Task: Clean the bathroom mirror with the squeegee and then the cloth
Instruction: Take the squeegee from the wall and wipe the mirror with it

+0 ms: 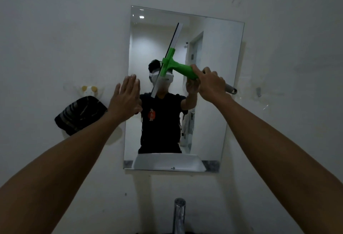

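Squeegee [171, 61] gripped in right hand [209, 85], blade on mirror [209, 48].

Mirror [213, 85]: smooth glossy glass. Squeegee [178, 66]: matt green plastic handle, pale blade strip, grey metal shaft. Tap [179, 215]: shiny metal. Wall [65, 29]: matt white. Cloth [79, 115]: dark, striped.
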